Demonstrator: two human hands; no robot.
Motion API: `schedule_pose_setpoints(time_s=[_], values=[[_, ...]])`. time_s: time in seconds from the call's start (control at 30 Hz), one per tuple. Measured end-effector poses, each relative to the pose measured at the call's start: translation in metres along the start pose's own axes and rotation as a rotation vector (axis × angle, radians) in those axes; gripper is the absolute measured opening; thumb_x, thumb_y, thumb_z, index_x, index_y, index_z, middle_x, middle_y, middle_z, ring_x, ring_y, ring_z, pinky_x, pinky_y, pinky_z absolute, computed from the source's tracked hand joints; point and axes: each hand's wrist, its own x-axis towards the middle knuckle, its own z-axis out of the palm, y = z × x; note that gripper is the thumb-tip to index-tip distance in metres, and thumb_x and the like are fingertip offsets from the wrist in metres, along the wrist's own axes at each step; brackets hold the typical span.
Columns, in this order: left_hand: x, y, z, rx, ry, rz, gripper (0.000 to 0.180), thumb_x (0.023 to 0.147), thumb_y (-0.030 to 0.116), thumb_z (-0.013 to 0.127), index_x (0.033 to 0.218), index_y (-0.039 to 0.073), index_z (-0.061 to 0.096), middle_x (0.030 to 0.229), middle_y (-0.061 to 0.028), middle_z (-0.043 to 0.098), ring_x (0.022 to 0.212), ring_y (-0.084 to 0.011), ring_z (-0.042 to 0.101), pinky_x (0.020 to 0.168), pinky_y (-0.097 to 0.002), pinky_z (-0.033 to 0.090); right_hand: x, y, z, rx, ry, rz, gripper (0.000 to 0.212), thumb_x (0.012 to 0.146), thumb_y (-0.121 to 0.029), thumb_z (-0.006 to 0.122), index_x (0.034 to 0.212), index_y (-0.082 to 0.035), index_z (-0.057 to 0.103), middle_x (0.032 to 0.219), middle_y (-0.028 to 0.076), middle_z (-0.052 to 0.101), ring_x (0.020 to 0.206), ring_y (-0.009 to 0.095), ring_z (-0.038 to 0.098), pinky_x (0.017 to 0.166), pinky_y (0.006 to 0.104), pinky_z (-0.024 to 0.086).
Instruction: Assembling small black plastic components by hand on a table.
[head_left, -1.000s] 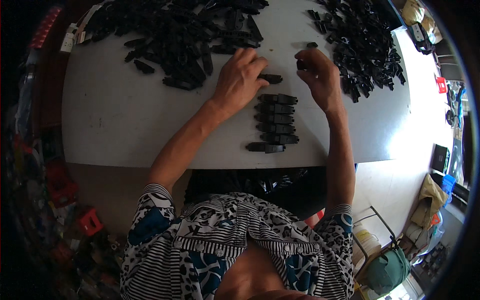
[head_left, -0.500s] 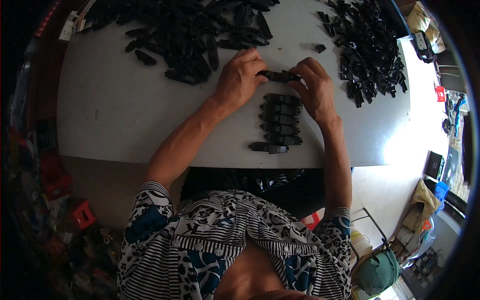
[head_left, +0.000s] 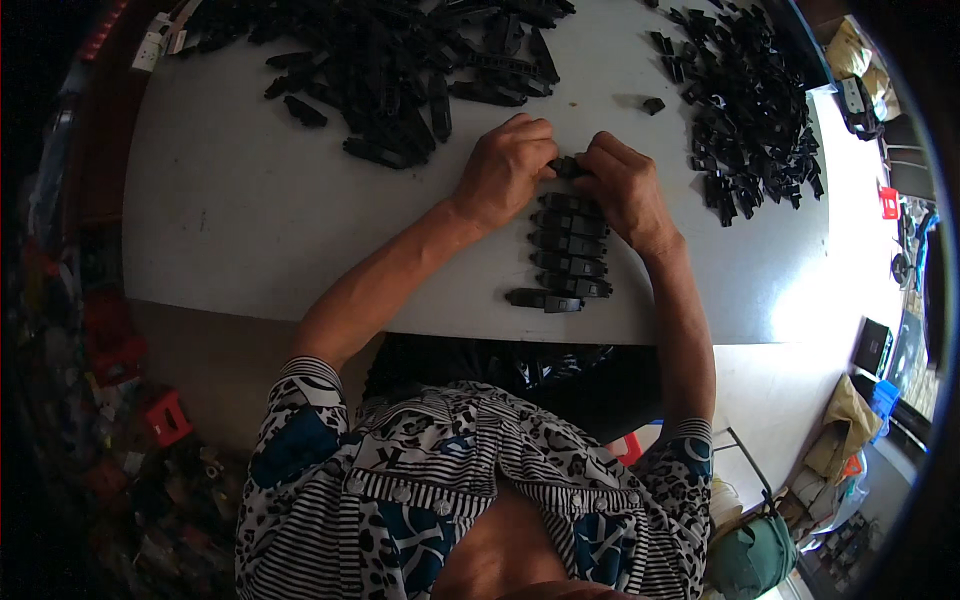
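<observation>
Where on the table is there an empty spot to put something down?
The widest bare patch of the white table lies left of the left hand, below the big pile of long black parts. A smaller patch sits right of the right hand, under the pile of small black pieces. The row of assembled black parts fills the middle.

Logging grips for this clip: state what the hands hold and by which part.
Both hands, left hand and right hand, pinch one small black plastic part between them, one at each end; only its middle shows.
</observation>
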Motion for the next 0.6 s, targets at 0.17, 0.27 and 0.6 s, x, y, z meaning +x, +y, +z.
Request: schedule_pose_setpoints(time_s=[0.17, 0.27, 0.6], values=[[0.007, 0.002, -0.019, 0.003, -0.05, -0.14, 0.026, 0.072, -0.002, 0.076, 0.096, -0.001, 0.067, 0.091, -0.0097, 0.057, 0.084, -0.0257, 0.058, 0.074, -0.0374, 0.051, 0.001, 0.017, -0.025, 0.025, -0.204, 0.098, 0.016, 0.077, 0.0, 0.067, 0.092, -0.001, 0.063, 0.09, 0.012, 0.057, 0.079, 0.034, 0.061, 0.067, 0.0414, 0.051], [0.02, -0.015, -0.04, 0.542, 0.073, -0.149, 0.024, 0.076, 0.0, 0.075, 0.098, 0.0, 0.068, 0.093, -0.0089, 0.056, 0.089, -0.0249, 0.057, 0.076, -0.0368, 0.051, 0.009, 0.037, -0.044, -0.259, 0.167, 0.179, 0.022, 0.078, -0.002, 0.069, 0.099, -0.004, 0.066, 0.095, 0.01, 0.06, 0.09, 0.028, 0.064, 0.075, 0.0381, 0.055], [0.018, -0.01, -0.009, 0.341, -0.034, -0.048, 0.029, 0.071, -0.001, 0.078, 0.097, 0.001, 0.066, 0.094, -0.0082, 0.058, 0.092, -0.0259, 0.056, 0.079, -0.0381, 0.051, 0.015, 0.066, -0.04, -0.432, 0.116, 0.269, 0.018, 0.08, -0.003, 0.067, 0.098, -0.004, 0.063, 0.094, 0.011, 0.062, 0.089, 0.03, 0.063, 0.074, 0.0392, 0.051]])
